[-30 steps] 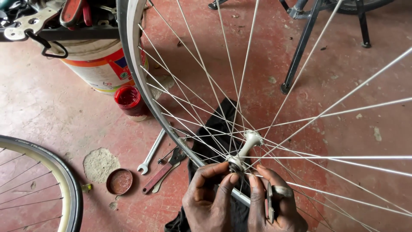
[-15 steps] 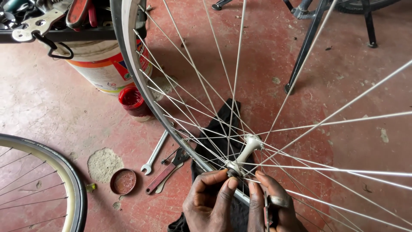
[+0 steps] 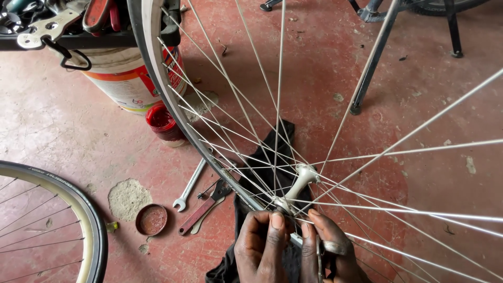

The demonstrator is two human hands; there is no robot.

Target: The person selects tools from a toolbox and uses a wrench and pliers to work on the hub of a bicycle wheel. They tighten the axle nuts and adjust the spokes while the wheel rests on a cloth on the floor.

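Worn red concrete floor (image 3: 63, 131) fills the frame, with pale patches where the paint has gone. At the lower left edge, part of a tyred bicycle wheel (image 3: 89, 220) is seen lying flat. Just right of it a small round rusty tin lid (image 3: 151, 219) rests on the floor, and beside that a silver spanner (image 3: 189, 184) and a red-handled tool (image 3: 201, 212) are laid side by side. In the upper left, a white and orange bucket (image 3: 126, 84) is stood, with a small red tin (image 3: 163, 123) just in front of it.

A bare silver rim (image 3: 173, 105) with its spokes runs from the top of the frame down to the lower middle, held upright. Its hub (image 3: 296, 186) is seen in the lower centre, above a black cloth (image 3: 272, 152) spread on the floor.

At the bottom centre, the left hand (image 3: 262, 249) is curled, its thumb and forefinger pinching at the near end of the hub. Touching it, the right hand (image 3: 327, 249) is set with fingers pressed together against the same end; what lies between them cannot be told. At the upper right, a dark metal stand leg (image 3: 369, 68) is planted on the floor.
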